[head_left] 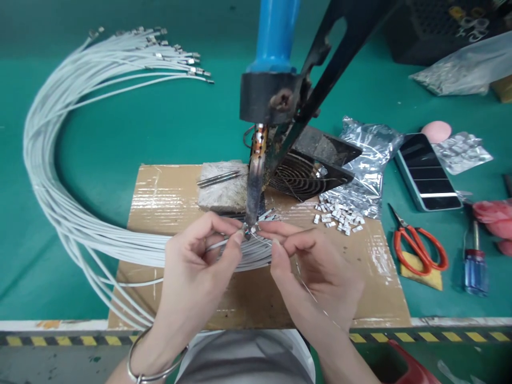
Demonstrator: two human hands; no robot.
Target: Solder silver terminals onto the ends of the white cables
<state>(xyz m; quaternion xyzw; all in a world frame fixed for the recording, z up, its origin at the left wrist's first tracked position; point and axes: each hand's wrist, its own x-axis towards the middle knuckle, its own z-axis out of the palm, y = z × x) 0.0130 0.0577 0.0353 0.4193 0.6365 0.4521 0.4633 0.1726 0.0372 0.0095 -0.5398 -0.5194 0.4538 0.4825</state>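
A soldering iron (260,144) with a blue handle hangs tip-down from a black bracket (320,64). Just under its tip, my left hand (204,261) is closed, pinching the end of a white cable (216,245) with a small metal connector. My right hand (320,266) is closed on a thin solder wire (310,293), which trails down across the palm. Its fingertips come close to the tip and the connector; whether they touch the connector I cannot tell. Beneath both hands runs a bundle of white cables (40,154), curving round at the left.
Cardboard (148,197) covers the work area. A worn block (224,186) and a black fan (300,173) stand behind the iron. Small connectors (340,216) lie right, near a plastic bag (368,144), a phone (428,170), orange-handled scissors (420,248) and a screwdriver (476,266).
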